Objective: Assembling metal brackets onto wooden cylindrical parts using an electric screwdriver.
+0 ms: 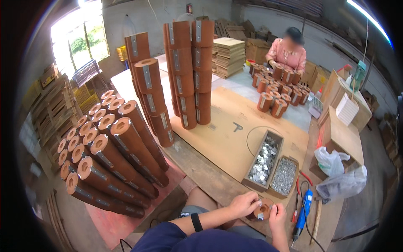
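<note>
A short reddish-brown cylinder (265,208) with a hole in its top stands at the table's near edge, between my hands. A pale metal piece shows on its near side. My left hand (244,204) is closed in a pinch over the cylinder's far left rim; something small and pale shows at the fingertips, too small to name. My right hand (277,213) has its fingers closed against the cylinder's right side. Just beyond are a long box of flat silver metal pieces (262,161) and a smaller cardboard box of small metal fasteners (284,176).
A blue power screwdriver (304,214) with a cord lies right of my hands. Tall stacks of brown cylinders (178,75) stand on the table; more long ones (117,155) crowd the left. Across the table, a person in pink (287,54) handles short cylinders (279,90). Plastic bags (342,185) lie right.
</note>
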A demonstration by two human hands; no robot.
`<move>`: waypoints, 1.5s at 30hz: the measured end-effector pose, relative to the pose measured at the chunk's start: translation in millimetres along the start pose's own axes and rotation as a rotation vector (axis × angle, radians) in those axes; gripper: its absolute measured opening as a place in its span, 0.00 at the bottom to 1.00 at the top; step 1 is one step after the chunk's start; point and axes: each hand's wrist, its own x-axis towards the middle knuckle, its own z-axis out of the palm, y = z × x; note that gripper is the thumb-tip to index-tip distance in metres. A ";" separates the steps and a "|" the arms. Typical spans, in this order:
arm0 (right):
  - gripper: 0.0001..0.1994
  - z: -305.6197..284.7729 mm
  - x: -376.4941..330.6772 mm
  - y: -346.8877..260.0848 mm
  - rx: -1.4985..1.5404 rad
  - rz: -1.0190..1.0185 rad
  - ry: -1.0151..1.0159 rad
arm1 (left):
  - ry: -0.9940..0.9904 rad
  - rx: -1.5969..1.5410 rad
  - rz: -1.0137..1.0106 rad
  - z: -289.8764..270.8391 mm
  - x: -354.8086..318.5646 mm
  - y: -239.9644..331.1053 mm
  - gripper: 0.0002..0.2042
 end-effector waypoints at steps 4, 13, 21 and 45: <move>0.04 -5.6 5.9 -6.4 -0.130 -0.065 -0.048 | -0.036 0.024 -0.008 -4.0 0.8 5.4 0.10; 0.13 -0.8 19.6 -53.7 0.101 -0.300 0.213 | -0.123 0.393 0.461 8.2 12.5 31.8 0.23; 0.15 7.6 23.9 -51.5 -0.293 -0.368 -0.017 | -0.053 0.557 0.804 22.2 9.1 36.1 0.27; 0.08 13.4 24.0 -43.8 0.039 -0.391 0.196 | -0.177 0.289 0.588 22.7 16.2 20.7 0.16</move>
